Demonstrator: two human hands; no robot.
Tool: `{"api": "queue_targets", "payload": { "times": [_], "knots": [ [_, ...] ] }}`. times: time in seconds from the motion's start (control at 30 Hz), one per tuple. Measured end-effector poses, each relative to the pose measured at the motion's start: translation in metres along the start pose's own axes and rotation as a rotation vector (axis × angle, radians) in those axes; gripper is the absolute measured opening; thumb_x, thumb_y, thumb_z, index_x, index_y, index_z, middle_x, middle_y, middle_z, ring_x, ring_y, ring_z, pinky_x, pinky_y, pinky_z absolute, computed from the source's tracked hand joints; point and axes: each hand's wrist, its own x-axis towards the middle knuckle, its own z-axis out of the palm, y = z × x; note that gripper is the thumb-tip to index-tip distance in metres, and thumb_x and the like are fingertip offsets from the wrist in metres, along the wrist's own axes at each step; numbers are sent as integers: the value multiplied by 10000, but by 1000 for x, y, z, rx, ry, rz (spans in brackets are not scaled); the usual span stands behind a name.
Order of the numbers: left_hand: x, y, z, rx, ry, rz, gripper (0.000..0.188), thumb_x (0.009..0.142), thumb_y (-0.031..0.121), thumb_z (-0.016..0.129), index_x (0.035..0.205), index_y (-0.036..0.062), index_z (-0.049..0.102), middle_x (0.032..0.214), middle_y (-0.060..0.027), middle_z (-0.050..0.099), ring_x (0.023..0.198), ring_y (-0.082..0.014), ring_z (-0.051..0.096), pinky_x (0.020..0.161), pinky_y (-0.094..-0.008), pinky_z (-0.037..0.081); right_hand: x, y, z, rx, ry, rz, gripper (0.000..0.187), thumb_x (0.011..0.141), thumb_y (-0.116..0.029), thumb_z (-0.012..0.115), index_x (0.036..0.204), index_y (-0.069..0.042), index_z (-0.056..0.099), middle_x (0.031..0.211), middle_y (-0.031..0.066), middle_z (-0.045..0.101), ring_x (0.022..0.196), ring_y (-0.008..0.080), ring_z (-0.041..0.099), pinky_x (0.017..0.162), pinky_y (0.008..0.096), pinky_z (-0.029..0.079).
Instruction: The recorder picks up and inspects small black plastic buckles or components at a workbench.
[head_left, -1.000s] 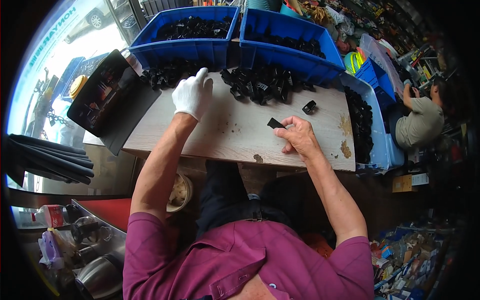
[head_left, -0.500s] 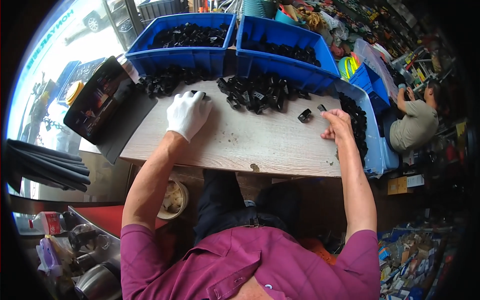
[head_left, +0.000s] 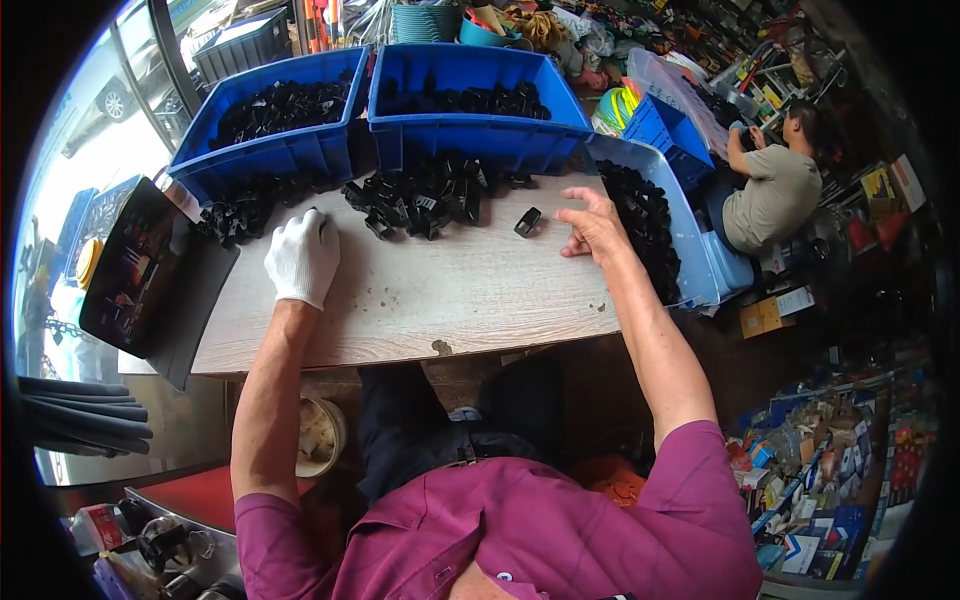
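My left hand (head_left: 303, 258), in a white knitted glove, rests on the table with its fingers curled around a small black plastic part (head_left: 319, 221), mostly hidden by the glove. My bare right hand (head_left: 597, 232) hovers over the table's right side, fingers apart, with nothing visible in it. Just left of its fingertips lies a single black plastic part (head_left: 527, 222) with an opening through it. Between my hands, farther back, spreads a loose pile of black parts (head_left: 425, 197). Another heap of them (head_left: 250, 205) lies beyond the left hand.
Two blue bins (head_left: 480, 130) (head_left: 262, 160) of black parts stand along the table's back. A translucent bin (head_left: 683, 235) holding more is at the right. A tablet (head_left: 135, 270) leans at the left. Another person (head_left: 775, 195) sits at the far right.
The view has turned right, so the scene sits farther left. The small black part at my right fingertips no longer shows, and those fingers have spread. My left hand stays on its part.
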Motion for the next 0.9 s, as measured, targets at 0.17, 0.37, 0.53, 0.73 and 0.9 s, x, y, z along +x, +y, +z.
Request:
{"api": "queue_targets", "payload": {
  "times": [0.17,0.37,0.53,0.73,0.9],
  "knots": [
    [-1,-3,4,-26,-3,24,125,896,189,652,990,159,728,919,-97,736,883,-345,687,713,-472,584,-7,-4,18,-178,-122,3,582,827,-40,748,1387,-76,594,641,16,588,448,106,543,486,338,602],
    [4,2,6,-27,-2,86,168,899,204,666,1051,184,736,946,-84,743,889,-339,687,715,-456,591,-3,-1,26,-296,-112,-3,549,802,-69,791,1328,-88,634,725,13,603,440,90,478,411,287,506],
    [7,-3,15,-36,19,92,145,926,256,674,1030,175,735,960,-85,755,888,-344,691,723,-459,589,-9,-3,35,-318,-120,-45,545,792,-87,814,1310,-95,646,729,10,593,439,91,474,404,282,500],
    [6,-5,16,-115,-9,38,144,923,194,646,1027,147,733,944,-99,758,926,-354,688,776,-463,574,-8,2,43,-436,-134,-100,468,787,-151,816,1233,-80,691,730,4,611,491,92,515,413,277,497],
    [-13,1,-5,-255,-12,68,189,912,142,645,1079,125,733,991,-98,757,943,-348,678,820,-443,566,-12,6,44,-542,-117,-98,367,798,-206,820,1129,-82,725,787,18,618,552,99,536,419,273,501]
  ]
}}
